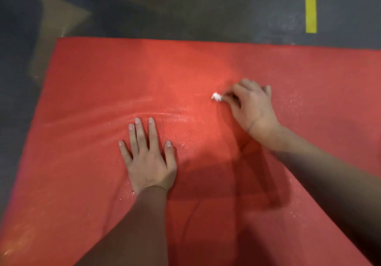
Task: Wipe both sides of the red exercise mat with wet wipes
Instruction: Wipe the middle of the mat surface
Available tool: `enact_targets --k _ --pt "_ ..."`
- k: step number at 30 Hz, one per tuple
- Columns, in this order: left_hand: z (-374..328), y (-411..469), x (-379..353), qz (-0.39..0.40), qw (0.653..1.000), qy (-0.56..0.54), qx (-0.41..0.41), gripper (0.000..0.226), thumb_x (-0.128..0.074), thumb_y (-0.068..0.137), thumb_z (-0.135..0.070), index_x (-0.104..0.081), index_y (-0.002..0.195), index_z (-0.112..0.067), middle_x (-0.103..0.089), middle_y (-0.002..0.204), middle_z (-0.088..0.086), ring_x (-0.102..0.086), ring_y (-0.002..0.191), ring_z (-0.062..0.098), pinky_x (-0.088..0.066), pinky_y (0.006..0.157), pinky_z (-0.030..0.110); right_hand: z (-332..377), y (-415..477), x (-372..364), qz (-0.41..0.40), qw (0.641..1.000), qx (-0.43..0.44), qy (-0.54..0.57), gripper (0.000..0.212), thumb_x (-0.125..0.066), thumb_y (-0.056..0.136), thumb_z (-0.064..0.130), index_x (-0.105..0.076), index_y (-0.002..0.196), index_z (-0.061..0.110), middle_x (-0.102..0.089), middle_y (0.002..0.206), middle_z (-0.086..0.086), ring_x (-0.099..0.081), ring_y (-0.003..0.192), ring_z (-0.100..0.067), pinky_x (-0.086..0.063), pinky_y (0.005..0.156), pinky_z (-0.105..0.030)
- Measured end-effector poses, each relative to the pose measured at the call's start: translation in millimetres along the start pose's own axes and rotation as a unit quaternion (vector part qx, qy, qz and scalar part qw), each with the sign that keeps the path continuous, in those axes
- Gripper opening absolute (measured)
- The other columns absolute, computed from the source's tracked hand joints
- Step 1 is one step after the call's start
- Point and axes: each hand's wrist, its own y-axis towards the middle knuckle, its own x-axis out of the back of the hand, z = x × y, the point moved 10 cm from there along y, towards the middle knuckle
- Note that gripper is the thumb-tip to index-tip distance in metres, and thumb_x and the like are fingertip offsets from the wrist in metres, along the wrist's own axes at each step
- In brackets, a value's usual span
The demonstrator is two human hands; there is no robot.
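Red mat (86, 92) is laid out flat on a dark grey floor (206, 14), filling most of the view, with its far edge running straight across and the left corner up top. Left hand (149, 158) is planted palm down about mid-mat, fingers (152, 133) straight and spread apart, just pressing on it and holding nothing. Right hand (252, 108) is further out and off to the right, fingers curled together and pinching a little scrunched-up white wipe (216, 97) that pokes out at the fingertips and sits right against the mat. There are shiny wet streaks (165, 114) curving across the mat just past the left hand's fingertips, plus a bit of sparkle to the right of the right hand, so that stretch looks damp. Both forearms come in from the bottom and cast a dark shadow between them. A yellow tape strip (311, 5) is stuck on the floor beyond the mat, upper right.
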Motion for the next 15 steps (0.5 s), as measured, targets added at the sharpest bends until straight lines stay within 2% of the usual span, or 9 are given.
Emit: enact_targets --k 3,5,8,11,13,15 --pt "0 -1 2 -0.006 1.000 -0.001 0.002 0.072 -0.031 0.099 -0.048 -0.012 0.165 -0.025 -0.007 0.172 0.005 -0.001 0.159 0.022 -0.005 0.126 0.057 -18 26 6 -0.029 0.998 -0.049 -0.021 0.016 -0.060 0.096 0.034 -0.072 0.097 0.022 -0.063 0.102 -0.004 -0.059 0.103 -0.031 -0.026 0.082 -0.040" --pt "0 0 2 -0.007 1.000 -0.003 -0.001 0.072 -0.031 0.099 -0.049 -0.014 0.165 -0.024 -0.008 0.172 0.006 -0.002 0.159 0.023 -0.005 0.126 0.058 -16 20 5 -0.019 0.998 -0.054 -0.025 0.017 -0.061 0.096 0.034 -0.072 0.094 0.021 -0.063 0.097 -0.006 -0.061 0.097 -0.033 -0.024 0.080 -0.040" --pt "0 1 1 -0.002 1.000 -0.002 -0.004 0.073 -0.028 0.099 -0.052 -0.015 0.164 -0.023 -0.008 0.172 0.007 -0.003 0.159 0.024 -0.006 0.125 0.058 10 -31 3 0.003 1.000 -0.010 0.008 0.014 -0.065 0.094 0.033 -0.071 0.090 0.021 -0.062 0.086 -0.003 -0.064 0.085 -0.030 -0.022 0.074 -0.037" --pt "0 0 2 -0.004 1.000 -0.009 -0.004 0.074 -0.030 0.098 -0.053 -0.019 0.164 -0.021 -0.012 0.171 0.009 -0.006 0.158 0.025 -0.008 0.125 0.060 51 -97 2 0.043 0.995 0.060 0.067 0.009 -0.065 0.093 0.031 -0.071 0.090 0.026 -0.062 0.085 0.006 -0.064 0.079 -0.021 -0.020 0.073 -0.034" --pt "-1 0 2 -0.009 1.000 -0.010 -0.008 0.074 -0.031 0.098 -0.053 -0.022 0.163 -0.021 -0.014 0.171 0.010 -0.009 0.158 0.026 -0.010 0.124 0.060 61 -106 -1 0.059 0.993 0.093 0.045 0.015 -0.060 0.093 0.037 -0.072 0.088 0.028 -0.062 0.085 0.008 -0.062 0.079 -0.019 -0.023 0.073 -0.037" --pt "-1 1 1 -0.010 1.000 -0.008 -0.008 0.074 -0.031 0.098 -0.053 -0.022 0.163 -0.021 -0.015 0.171 0.010 -0.009 0.158 0.026 -0.009 0.124 0.060 50 -89 0 0.030 0.997 0.069 0.001 0.015 -0.062 0.092 0.038 -0.071 0.088 0.027 -0.061 0.085 0.005 -0.061 0.081 -0.024 -0.022 0.072 -0.037"
